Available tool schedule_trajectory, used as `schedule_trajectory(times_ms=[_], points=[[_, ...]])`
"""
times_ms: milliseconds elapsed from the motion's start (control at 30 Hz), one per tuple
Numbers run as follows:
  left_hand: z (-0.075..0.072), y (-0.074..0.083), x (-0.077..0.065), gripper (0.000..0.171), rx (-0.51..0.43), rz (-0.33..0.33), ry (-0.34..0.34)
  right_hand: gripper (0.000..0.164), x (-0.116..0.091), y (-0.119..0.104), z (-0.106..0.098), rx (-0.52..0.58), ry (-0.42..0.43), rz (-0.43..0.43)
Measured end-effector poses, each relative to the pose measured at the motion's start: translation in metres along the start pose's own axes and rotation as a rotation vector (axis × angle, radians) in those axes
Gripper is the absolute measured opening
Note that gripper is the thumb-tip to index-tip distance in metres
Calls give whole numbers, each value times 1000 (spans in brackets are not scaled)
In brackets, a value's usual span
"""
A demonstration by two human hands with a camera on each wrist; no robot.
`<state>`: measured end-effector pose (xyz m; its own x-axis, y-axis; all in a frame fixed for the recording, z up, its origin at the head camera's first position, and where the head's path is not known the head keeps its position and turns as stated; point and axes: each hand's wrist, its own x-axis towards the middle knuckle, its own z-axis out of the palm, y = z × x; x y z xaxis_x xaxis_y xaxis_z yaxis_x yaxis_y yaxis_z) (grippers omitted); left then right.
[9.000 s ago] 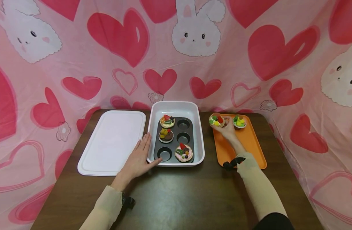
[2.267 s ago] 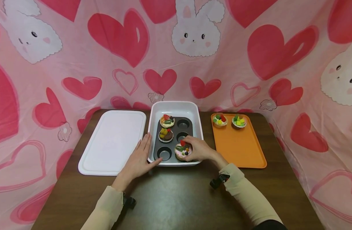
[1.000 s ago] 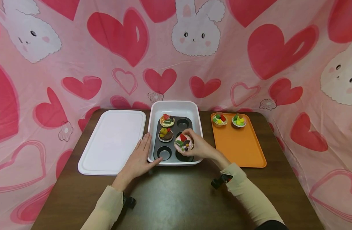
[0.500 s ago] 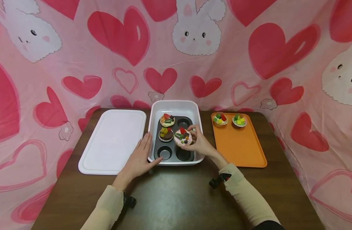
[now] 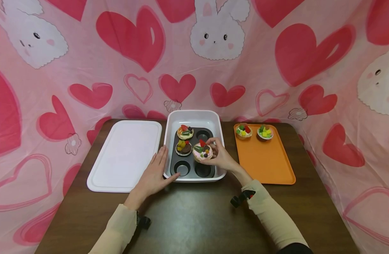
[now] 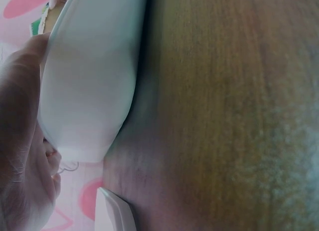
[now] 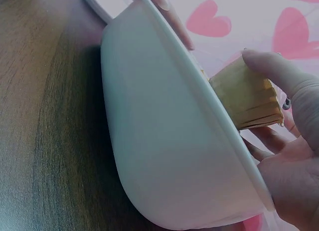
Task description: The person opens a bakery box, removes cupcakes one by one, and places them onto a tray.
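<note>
My right hand (image 5: 224,159) pinches a fruit tart (image 5: 202,153) with pink cream and a strawberry, between thumb and fingers. The tart is over the middle right cup of a dark muffin tin (image 5: 192,167). In the right wrist view its ribbed tan case (image 7: 249,94) shows above the rim of a white basin (image 7: 164,121). My left hand (image 5: 151,176) rests with straight fingers along the basin's front left rim, the thumb over the front edge. Two more tarts sit in the tin's left column, a strawberry one (image 5: 185,133) behind a chocolate one (image 5: 183,148).
An orange tray (image 5: 265,162) on the right bears two tarts at its back, one white-creamed (image 5: 243,131) and one with yellow cubes (image 5: 265,132). A white flat board (image 5: 124,157) lies left of the basin. A pink heart-printed cloth (image 5: 213,81) hangs behind the table.
My right hand has lifted the pink tart from the front right cup and carried it back over the middle right one. Earlier that hand held a tart at the orange tray. My left hand stays put.
</note>
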<state>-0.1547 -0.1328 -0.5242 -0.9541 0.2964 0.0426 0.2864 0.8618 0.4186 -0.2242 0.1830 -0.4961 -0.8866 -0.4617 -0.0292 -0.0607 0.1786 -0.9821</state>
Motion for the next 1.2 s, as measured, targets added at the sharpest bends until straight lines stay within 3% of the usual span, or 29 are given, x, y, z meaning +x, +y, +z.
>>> schedule_trajectory(times_ms=[767,1200], points=[[-4,1,1,118,-6,-6,-10,75,-1,-2,-4,48,41,-10],[-2,1,0,118,-11,3,5,77,-7,-12,-24,122,102,-98]])
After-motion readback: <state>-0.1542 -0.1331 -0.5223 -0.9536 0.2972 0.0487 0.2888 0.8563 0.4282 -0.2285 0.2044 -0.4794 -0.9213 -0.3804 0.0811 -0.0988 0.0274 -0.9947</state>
